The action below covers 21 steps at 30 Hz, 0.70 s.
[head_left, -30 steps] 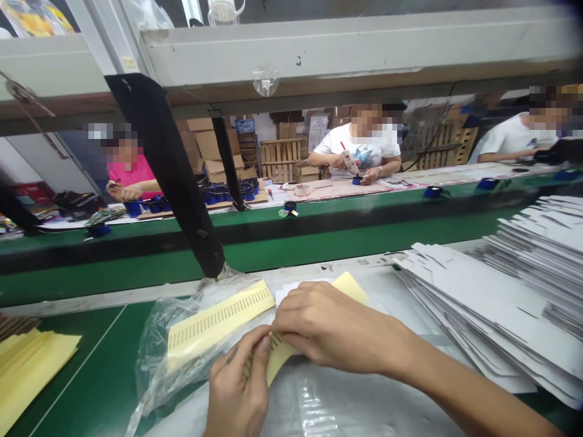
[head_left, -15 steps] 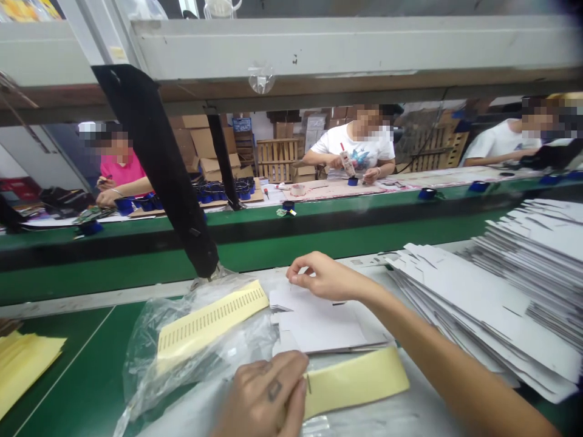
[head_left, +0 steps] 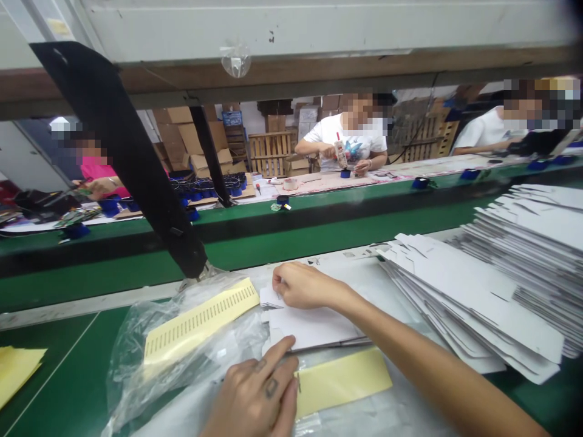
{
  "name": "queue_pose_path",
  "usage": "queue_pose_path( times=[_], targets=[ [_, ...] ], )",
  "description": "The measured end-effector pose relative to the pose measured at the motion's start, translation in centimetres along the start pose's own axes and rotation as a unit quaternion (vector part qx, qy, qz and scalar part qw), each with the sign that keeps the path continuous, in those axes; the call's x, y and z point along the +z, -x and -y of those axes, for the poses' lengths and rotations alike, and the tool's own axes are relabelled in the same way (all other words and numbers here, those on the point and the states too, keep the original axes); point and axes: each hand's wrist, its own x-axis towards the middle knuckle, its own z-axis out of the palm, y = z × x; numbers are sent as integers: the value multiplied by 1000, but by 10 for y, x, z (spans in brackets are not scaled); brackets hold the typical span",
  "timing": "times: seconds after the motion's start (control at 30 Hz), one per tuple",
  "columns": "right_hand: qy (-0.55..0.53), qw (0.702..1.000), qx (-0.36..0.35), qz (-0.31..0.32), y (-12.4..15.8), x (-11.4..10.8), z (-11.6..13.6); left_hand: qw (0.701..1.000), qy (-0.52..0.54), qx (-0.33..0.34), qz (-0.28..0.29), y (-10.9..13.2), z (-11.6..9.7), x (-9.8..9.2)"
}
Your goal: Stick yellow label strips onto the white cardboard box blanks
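Note:
My left hand (head_left: 257,388) pinches the left end of a yellow strip (head_left: 344,379) between thumb and fingers; a small dark mark shows beside the thumb. Its index finger stretches out to the near edge of a small stack of flat white cardboard boxes (head_left: 314,328). Over the far left part of that stack is my right hand (head_left: 305,285), closed with the fingertips curled under and together. Whatever it may hold is hidden. Left of the stack, a yellow sheet with a row of dark printed marks (head_left: 200,318) rests on clear plastic film (head_left: 122,352).
Large piles of flat white boxes (head_left: 460,273) stand on the right. More yellow sheets (head_left: 18,370) lie at far left. A slanted black post (head_left: 136,176) rises behind the film. Beyond runs a green conveyor (head_left: 282,237) with blue parts; several co-workers sit across it.
My right hand has lowered onto the far left of the white stack. My left index finger has extended to the stack's edge. The yellow strip lies flatter. The camera view has shifted slightly.

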Motion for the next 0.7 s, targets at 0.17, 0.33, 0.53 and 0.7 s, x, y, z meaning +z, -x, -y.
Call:
queue_pose_path(
  times=[0.17, 0.33, 0.53, 0.7],
  targets=[
    [30, 999, 10, -18, 0, 3, 3, 1000, 4, 1, -12, 7, 2, 5],
    [43, 998, 12, -32, -2, 5, 1, 1000, 0, -2, -9, 8, 2, 6],
    [43, 998, 2, -40, -4, 9, -3, 1000, -4, 3, -6, 8, 2, 5],
    [24, 999, 6, -42, -8, 8, -8, 1000, -5, 1, -5, 8, 2, 5]
  ],
)
